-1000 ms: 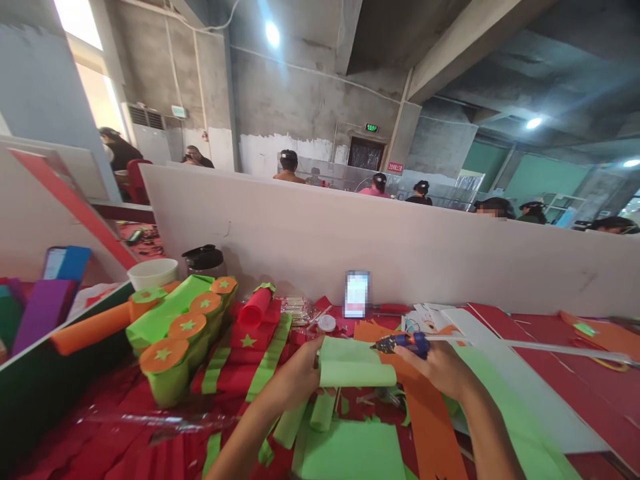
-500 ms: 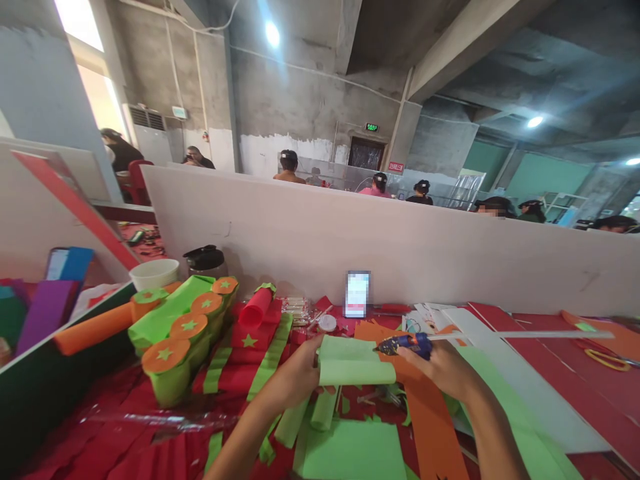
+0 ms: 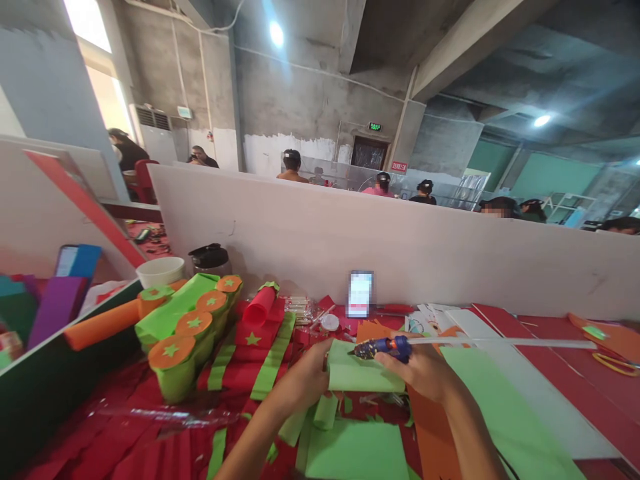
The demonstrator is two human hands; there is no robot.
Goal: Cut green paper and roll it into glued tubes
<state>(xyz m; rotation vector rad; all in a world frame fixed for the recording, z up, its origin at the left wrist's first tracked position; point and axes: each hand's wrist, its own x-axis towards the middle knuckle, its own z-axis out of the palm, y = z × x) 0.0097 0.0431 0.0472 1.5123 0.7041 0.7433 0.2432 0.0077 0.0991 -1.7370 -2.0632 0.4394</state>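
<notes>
A light green paper piece is rolled or folded along its length, and my left hand grips its left end with closed fingers. My right hand is wrapped round a dark blue glue gun, whose tip is over the paper's upper left part. A long whitish glue stick sticks out of the gun's back to the right. Below the held paper are a small green roll and a flat green sheet. Whether the tip touches the paper cannot be made out.
Green rolls with orange star-topped ends stand at the left, beside red pieces with green strips. A phone leans on the white partition. Orange strips, a white board and yellow-handled scissors lie rightward. People sit beyond.
My right hand and the glue gun have moved left, bringing the tip across the green paper. The paper's near rolled edge now looks flatter. The view has shifted slightly.
</notes>
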